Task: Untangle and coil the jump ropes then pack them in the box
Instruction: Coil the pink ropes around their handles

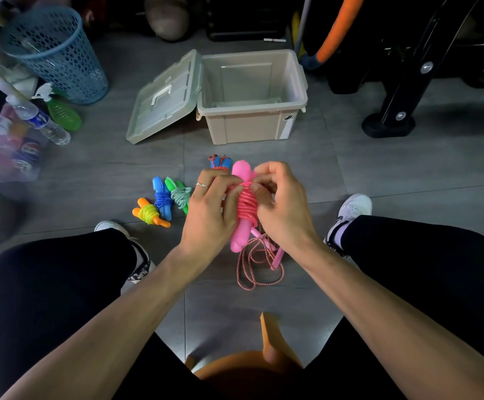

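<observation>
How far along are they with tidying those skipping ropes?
Partway. Done: four coiled ropes on the floor, orange, blue, green and one with blue handles. In hand: both hands, left and right, wrapping the pink rope. Left: the loose striped rope, and the box holds nothing.

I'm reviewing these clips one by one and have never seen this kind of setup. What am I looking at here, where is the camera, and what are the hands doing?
There is no machine here: a person wears one wide-angle camera on the head, looking down at their own arms, knees and the floor. The left hand and right hand both grip a pink jump rope whose cord is wound round its handles. On the floor lie four bundled ropes: orange, blue, green and a blue-handled one with red cord, partly hidden. A loose pink-and-white rope lies uncoiled below the hands. Beyond them stands the open beige box, with nothing visible inside and its lid leaning against its side.
</observation>
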`<action>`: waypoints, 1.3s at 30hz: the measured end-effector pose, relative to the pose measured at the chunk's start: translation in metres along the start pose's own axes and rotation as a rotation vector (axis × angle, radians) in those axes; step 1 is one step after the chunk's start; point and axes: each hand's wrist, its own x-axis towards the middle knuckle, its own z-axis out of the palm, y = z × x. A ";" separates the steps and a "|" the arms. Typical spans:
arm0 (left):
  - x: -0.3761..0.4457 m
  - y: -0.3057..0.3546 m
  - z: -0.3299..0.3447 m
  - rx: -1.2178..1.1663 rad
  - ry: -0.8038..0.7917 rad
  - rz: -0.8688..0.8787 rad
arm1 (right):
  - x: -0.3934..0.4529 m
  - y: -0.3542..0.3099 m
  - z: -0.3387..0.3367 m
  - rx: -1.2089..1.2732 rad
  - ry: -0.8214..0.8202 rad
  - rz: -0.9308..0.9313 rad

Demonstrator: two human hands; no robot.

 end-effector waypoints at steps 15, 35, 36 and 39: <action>0.005 0.012 -0.006 0.016 -0.105 0.019 | 0.007 -0.006 -0.014 0.118 -0.041 -0.249; 0.014 0.006 -0.014 -0.024 -0.325 -0.002 | 0.002 0.026 -0.015 -0.106 0.058 -0.488; 0.013 0.007 -0.013 -0.011 -0.300 -0.004 | 0.002 0.026 -0.014 -0.111 0.068 -0.499; 0.010 0.010 -0.008 0.014 -0.242 -0.020 | 0.002 0.027 -0.011 -0.138 0.080 -0.545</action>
